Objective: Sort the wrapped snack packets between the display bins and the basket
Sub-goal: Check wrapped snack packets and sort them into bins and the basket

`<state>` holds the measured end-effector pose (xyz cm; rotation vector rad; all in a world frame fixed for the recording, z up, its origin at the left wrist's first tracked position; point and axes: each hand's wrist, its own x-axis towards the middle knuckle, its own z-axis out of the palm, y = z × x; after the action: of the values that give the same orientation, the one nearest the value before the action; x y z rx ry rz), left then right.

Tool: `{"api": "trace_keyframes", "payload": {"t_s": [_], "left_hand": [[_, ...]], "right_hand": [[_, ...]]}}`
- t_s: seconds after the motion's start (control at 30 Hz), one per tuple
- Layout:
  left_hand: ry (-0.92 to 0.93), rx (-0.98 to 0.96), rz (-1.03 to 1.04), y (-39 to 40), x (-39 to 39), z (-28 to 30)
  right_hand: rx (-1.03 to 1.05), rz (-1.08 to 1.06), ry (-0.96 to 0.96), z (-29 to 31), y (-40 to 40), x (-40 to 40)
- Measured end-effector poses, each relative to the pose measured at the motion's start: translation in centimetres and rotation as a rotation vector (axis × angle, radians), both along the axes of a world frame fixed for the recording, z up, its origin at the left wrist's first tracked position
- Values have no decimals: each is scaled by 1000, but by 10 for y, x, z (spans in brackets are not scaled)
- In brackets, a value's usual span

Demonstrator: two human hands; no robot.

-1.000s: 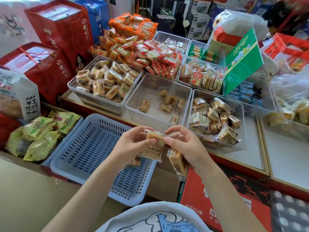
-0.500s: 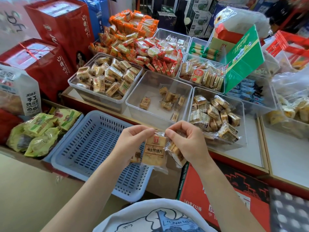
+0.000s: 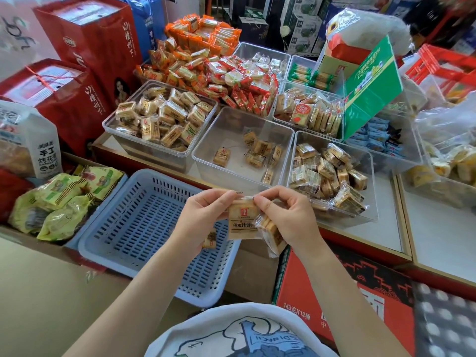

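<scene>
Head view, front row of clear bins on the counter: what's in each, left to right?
Full bin of tan packets → nearly empty bin with a few packets → half-full bin of similar packets.

Pale blue slotted basket [image 3: 123, 228]

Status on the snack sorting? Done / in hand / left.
Done: little; the blue basket holds one visible packet. In hand: left hand and right hand pinch a tan packet; the right also holds more packets. Left: the middle clear bin has only a few.
</scene>
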<state>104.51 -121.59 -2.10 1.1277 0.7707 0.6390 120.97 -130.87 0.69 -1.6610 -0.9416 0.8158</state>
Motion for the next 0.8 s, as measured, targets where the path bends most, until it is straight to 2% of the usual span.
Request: {"api": "trace_keyframes", "payload": {"t_s": [0.13, 0.27, 0.37, 0.43, 0.6, 0.8], "left_hand": [[89, 68, -245, 2, -6, 1], [128, 19, -85, 0, -6, -1], [86, -193, 170, 4, -5, -2], [12, -312, 264, 8, -4, -1], [-51, -356, 229, 6, 2, 2], [-136, -370, 160, 6, 7, -2]], "right_hand": [[36, -84, 72, 1, 2, 2], [-54, -52, 123, -6, 3, 2], [-135, 48, 48, -11, 4, 2], [-151, 83, 39, -14, 5, -2], [-73, 52, 10, -18, 10, -3], [-59, 27, 87, -19, 8, 1]]}}
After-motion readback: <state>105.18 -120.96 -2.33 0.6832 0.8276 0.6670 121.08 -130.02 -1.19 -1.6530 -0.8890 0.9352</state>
